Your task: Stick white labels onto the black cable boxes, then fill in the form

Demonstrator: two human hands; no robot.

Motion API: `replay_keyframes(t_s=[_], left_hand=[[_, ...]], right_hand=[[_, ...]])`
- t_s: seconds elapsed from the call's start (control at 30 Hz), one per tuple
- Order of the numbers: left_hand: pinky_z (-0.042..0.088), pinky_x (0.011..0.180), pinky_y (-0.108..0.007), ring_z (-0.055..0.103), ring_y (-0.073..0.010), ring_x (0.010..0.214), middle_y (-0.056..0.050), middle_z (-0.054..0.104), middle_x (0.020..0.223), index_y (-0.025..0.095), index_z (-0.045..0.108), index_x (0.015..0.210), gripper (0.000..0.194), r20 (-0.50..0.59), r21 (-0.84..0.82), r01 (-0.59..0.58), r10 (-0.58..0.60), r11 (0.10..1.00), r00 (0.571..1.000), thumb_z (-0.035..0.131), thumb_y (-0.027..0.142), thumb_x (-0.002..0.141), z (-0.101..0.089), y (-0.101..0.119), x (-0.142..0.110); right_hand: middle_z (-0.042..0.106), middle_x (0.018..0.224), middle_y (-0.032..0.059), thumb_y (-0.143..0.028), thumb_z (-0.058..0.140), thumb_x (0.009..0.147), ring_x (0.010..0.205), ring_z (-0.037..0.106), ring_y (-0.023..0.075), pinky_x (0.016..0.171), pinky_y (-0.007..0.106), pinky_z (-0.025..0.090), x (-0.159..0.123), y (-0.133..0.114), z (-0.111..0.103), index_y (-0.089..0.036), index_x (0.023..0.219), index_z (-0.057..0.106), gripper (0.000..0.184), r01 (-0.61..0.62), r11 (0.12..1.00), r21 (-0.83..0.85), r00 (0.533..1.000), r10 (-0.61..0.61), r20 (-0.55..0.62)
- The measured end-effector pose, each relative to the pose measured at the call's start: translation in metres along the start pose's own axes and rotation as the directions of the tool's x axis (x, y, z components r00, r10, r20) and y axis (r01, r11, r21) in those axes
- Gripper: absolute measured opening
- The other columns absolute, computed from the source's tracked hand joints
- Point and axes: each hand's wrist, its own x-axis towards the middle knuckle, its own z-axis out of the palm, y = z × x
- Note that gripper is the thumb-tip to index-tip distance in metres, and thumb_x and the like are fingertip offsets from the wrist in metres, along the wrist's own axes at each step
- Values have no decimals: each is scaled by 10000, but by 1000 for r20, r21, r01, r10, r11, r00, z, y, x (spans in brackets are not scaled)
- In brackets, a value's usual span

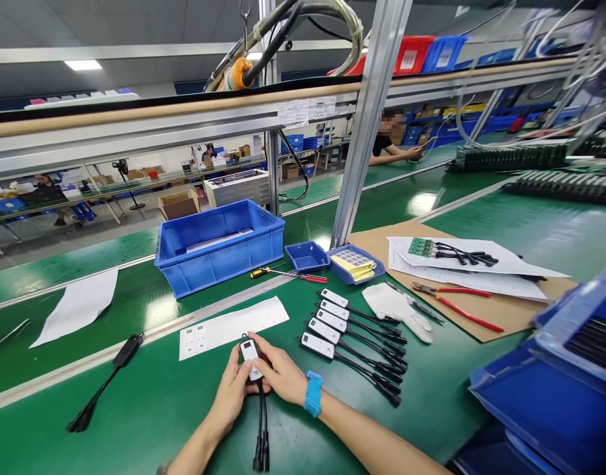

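Both my hands hold one small black module with a white label (250, 358) just above the green bench; its two black cables (261, 429) trail toward me. My left hand (232, 394) wraps its left side, thumb on the face. My right hand (283, 373), with a blue wristband, pinches its right edge. A white label sheet (232, 327) lies just beyond it. To the right, several identical labelled modules (327, 323) lie in a row, cables running right.
A large blue bin (218, 247) stands behind, with two small blue trays (307, 256), a screwdriver (287, 274), a white glove (399, 309), red-handled pliers (455, 307) on cardboard and a green circuit board (421, 247). An unlabelled black module (127, 349) lies left. Blue crates (554, 389) sit at right. A person works at the far bench.
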Motion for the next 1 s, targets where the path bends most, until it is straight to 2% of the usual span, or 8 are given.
replay_keyframes(t_s=[0.1,0.17,0.33,0.47,0.53,0.7,0.87,1.0], left_hand=[[512,837,-348,625,-227,1006,-124,593,1273,221,293,1462,662,-1,-7,0,0,1000,1000,482,549,920,-1,4,0],[495,869,-381,629,-237,948,-112,645,1184,224,416,1434,600,25,235,-88,85,968,996,428,557,936,-3,8,0],[328,1110,-486,471,-310,1271,-148,544,1349,199,616,1286,447,106,854,-306,437,421,893,423,423,950,-19,9,6],[113,1179,-594,121,-363,1472,-197,240,1571,105,415,1453,598,97,969,-164,325,186,941,392,428,950,-30,1,11],[131,1167,-611,133,-390,1463,-219,237,1566,102,383,1470,630,72,982,-118,283,148,957,403,445,942,-30,-2,12],[193,1155,-604,257,-416,1414,-229,352,1506,109,431,1442,598,64,995,-85,291,60,955,437,414,929,-23,-1,11],[177,1165,-625,230,-415,1427,-212,327,1528,128,389,1471,613,109,993,-119,290,17,951,469,382,920,-23,1,10],[196,1136,-684,242,-427,1422,-231,351,1510,94,389,1465,595,132,990,-141,257,17,957,434,355,932,-24,1,10]], right_hand=[[489,1330,154,-282,523,857,1210,466,270,1062,431,403,-1,-9,-2,-118,1513,230,737,55,966,-251,998,-51,21],[499,1300,170,-244,522,833,1176,483,287,1038,446,421,-4,-15,-6,-88,1508,236,749,16,903,-428,998,12,64],[551,1174,200,-127,542,733,1076,502,369,918,532,448,-25,-23,-28,-73,1294,548,563,-55,551,-833,980,190,60],[464,1344,243,26,563,643,1208,424,423,947,551,404,-17,-24,-49,-122,1272,583,647,-116,285,-952,967,251,-43],[480,1345,217,11,548,699,1209,440,397,951,527,399,6,-27,-48,-145,1269,582,592,-86,345,-935,983,183,-23],[601,1190,101,-162,511,874,1146,521,246,981,364,391,92,-27,5,-165,1172,619,316,89,736,-671,979,59,194],[566,1217,188,-389,726,758,1177,488,338,929,446,397,143,-15,67,-103,1209,571,555,1,750,-662,985,112,129],[594,1171,157,-383,814,667,1134,513,333,910,452,387,148,-7,85,-118,1121,591,571,-15,770,-637,987,113,113]])
